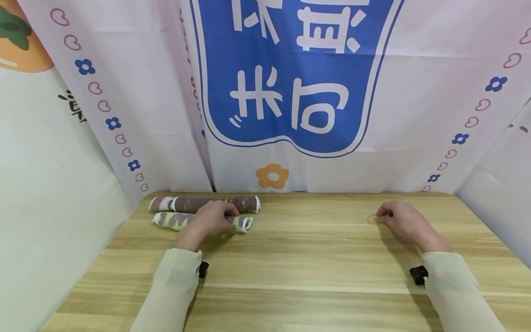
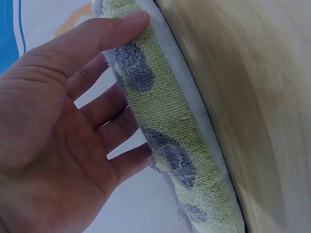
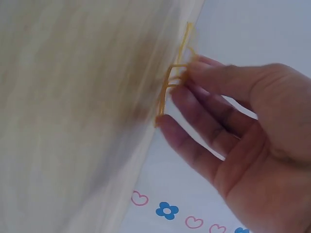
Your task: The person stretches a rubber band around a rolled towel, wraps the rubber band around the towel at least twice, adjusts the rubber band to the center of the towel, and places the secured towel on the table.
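A rolled yellow-green terry towel with grey spots [image 1: 178,220] lies at the left of the wooden table. My left hand [image 1: 213,219] holds this roll near its right end, the thumb on one side and the fingers on the other, as the left wrist view shows. Over on the right, my right hand [image 1: 400,221] pinches thin yellow rubber bands [image 3: 167,85] between thumb and fingers, close over the table. A loop of one rubber band [image 1: 370,219] sticks out to the left of the fingertips.
Just behind the yellow-green roll lies a longer dark brown rolled towel [image 1: 199,204] with a white band. The wooden table [image 1: 298,267] ends at a white printed cloth [image 1: 232,166] hanging along its back edge. More white cloth hangs at both sides.
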Tool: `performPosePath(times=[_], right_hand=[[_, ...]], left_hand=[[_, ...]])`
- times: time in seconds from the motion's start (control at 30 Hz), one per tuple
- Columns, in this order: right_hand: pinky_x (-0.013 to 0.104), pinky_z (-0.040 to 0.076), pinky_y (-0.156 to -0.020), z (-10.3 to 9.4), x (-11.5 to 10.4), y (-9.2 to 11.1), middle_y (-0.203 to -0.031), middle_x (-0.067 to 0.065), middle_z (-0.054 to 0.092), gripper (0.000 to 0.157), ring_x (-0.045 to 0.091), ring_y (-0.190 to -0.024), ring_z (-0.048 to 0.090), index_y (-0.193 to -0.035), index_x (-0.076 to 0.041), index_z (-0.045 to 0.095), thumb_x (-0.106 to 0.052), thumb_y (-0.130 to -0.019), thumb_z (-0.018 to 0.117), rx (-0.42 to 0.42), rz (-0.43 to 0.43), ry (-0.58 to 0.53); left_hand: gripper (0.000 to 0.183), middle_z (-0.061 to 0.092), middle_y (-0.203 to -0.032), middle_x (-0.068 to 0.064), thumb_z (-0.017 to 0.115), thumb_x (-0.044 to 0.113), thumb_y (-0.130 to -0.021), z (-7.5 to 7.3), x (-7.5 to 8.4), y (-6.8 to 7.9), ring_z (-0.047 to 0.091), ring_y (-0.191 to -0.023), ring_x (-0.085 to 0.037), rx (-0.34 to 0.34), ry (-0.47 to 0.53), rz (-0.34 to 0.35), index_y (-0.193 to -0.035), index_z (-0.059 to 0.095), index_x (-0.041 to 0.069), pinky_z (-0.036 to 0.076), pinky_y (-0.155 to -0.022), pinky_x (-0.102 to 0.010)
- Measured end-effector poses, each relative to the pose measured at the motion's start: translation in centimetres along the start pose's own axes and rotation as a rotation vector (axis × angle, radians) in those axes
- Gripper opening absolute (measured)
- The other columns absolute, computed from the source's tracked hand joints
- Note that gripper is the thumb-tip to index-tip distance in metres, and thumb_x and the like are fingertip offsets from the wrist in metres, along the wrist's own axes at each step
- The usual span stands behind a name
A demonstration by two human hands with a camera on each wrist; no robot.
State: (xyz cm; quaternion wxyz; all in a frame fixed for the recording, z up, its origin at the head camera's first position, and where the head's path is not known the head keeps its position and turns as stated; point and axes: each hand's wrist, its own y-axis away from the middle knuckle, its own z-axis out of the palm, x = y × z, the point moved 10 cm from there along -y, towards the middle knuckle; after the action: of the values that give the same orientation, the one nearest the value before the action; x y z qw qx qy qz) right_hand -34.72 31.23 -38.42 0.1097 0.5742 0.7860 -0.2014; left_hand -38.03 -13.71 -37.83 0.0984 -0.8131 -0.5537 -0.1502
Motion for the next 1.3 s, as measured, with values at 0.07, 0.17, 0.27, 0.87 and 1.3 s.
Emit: performPosePath(times=[0.07,0.17,0.27,0.87,1.3], right_hand=[[0.054,0.055,-0.078,-0.5,0.0,0.0,-0.100,0.019,0.074,0.018,0.030,-0.084,0.065,-0.112,0.004,0.074,0.005,-0.097,0.063,0.035,0.016,-0.018],[0.051,0.052,-0.077,-1.2,-0.1,0.0,-0.102,0.019,0.073,0.031,0.026,-0.080,0.061,-0.130,0.006,0.068,0.003,-0.100,0.058,0.086,0.026,-0.027],[0.051,0.053,-0.077,-1.9,-0.4,0.0,-0.097,0.016,0.072,0.037,0.023,-0.078,0.060,-0.136,0.008,0.062,0.004,-0.100,0.059,0.122,0.008,-0.008],[0.042,0.051,-0.069,-3.8,0.7,0.3,-0.090,0.014,0.071,0.020,0.029,-0.081,0.064,-0.099,0.002,0.067,-0.018,-0.104,0.071,0.165,0.135,-0.074],[0.025,0.060,-0.069,-4.4,1.6,0.7,-0.100,0.020,0.076,0.034,0.016,-0.083,0.072,-0.108,0.007,0.068,-0.022,-0.112,0.052,0.259,0.266,-0.364]], left_hand=[[0.033,0.074,-0.111,-0.003,0.089,0.013,-0.080,0.0,0.0,0.0,0.065,-0.109,-0.031,-0.001,0.001,0.003,-0.111,0.080,0.016,0.051,-0.099,-0.052],[0.032,0.074,-0.111,-0.004,0.089,0.013,-0.081,0.0,0.2,-0.1,0.067,-0.105,-0.028,-0.003,0.007,0.016,-0.112,0.080,0.016,0.053,-0.096,-0.050],[0.032,0.075,-0.112,-0.004,0.089,0.013,-0.082,0.0,0.4,-0.1,0.067,-0.106,-0.027,-0.004,0.024,0.026,-0.112,0.080,0.016,0.053,-0.096,-0.050],[0.032,0.074,-0.111,-0.004,0.089,0.023,-0.086,0.2,1.7,-0.4,0.066,-0.103,-0.024,0.000,0.084,0.051,-0.114,0.079,0.011,0.054,-0.095,-0.047],[0.036,0.074,-0.113,-0.004,0.076,0.022,-0.090,0.3,2.3,-0.3,0.061,-0.091,-0.020,0.017,0.164,0.052,-0.124,0.076,0.010,0.053,-0.088,-0.043]])
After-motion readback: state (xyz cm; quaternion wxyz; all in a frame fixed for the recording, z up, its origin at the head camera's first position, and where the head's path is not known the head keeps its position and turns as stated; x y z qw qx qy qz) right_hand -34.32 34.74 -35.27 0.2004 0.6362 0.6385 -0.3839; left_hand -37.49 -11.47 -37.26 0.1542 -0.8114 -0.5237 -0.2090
